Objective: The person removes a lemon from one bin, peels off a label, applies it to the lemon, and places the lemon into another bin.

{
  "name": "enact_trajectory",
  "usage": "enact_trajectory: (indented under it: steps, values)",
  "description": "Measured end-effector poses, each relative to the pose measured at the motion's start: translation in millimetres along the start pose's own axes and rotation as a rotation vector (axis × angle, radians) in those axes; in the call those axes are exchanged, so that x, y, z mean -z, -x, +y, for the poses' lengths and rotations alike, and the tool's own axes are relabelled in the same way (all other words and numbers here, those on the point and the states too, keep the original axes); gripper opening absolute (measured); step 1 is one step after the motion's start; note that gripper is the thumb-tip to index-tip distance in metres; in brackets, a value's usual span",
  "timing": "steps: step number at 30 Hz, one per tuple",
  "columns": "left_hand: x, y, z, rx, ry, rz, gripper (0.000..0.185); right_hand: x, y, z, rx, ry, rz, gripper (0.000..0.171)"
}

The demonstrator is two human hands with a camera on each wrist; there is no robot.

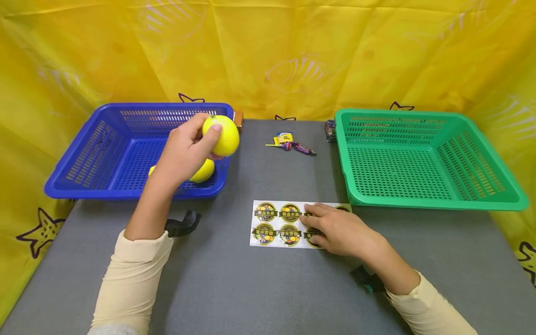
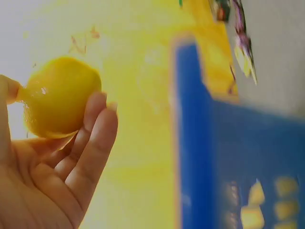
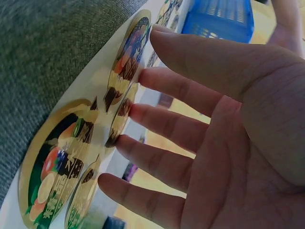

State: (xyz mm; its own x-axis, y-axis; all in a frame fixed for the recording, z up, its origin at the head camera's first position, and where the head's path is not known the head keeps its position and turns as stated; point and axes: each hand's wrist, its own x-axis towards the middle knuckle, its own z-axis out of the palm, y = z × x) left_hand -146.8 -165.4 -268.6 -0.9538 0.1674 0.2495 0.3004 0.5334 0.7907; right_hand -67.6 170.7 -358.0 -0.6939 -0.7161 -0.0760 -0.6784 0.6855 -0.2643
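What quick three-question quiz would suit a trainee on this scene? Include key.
1. Multiple choice: what does the left grip hold? A) a lollipop B) a yellow fruit C) a cup
2. True or false: the wrapped candies lie inside the green basket.
3. Fill in: the right grip touches a white sheet of round ____.

Key: 1. B. 2. False; they lie between the blue basket and the green basket. 3. stickers.
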Motion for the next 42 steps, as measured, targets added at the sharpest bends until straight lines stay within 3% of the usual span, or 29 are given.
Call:
enact_trajectory:
  steps: [4, 8, 12, 16, 21, 30, 42]
  values:
    - [-28.3, 0.1, 23.8, 0.011, -0.151, -0.171, 0.041, 0, 1, 0, -0.015, 0.013, -0.011, 0.043]
    - [-71.1, -3.0, 32.2, 0.048, -0.4, -0.262, 0.051, 0, 1, 0, -0.023, 0.029, -0.01, 0.042]
    - [-110.8, -13.7, 18.5, 0.159, -0.564, -0.322, 0.06, 0, 0, 0, -0.03, 0.03, -0.006, 0.037]
    - [-131.7, -26.8, -4.9, 0.315, -0.629, -0.396, 0.064, 1, 0, 0, -0.021, 0.034, 0.006, 0.032]
    - [-138.2, -35.6, -25.0, 0.412, -0.61, -0.442, 0.068, 2, 1, 2, -0.006, 0.048, 0.02, 0.03]
    - [-135.0, -36.5, -20.8, 0.378, -0.707, -0.382, 0.082, 3, 0, 2, -0.006, 0.048, 0.024, 0.028]
    - [-140.4, -33.4, -15.6, 0.34, -0.706, -0.37, 0.08, 2, 1, 2, -0.012, 0.039, 0.029, 0.027]
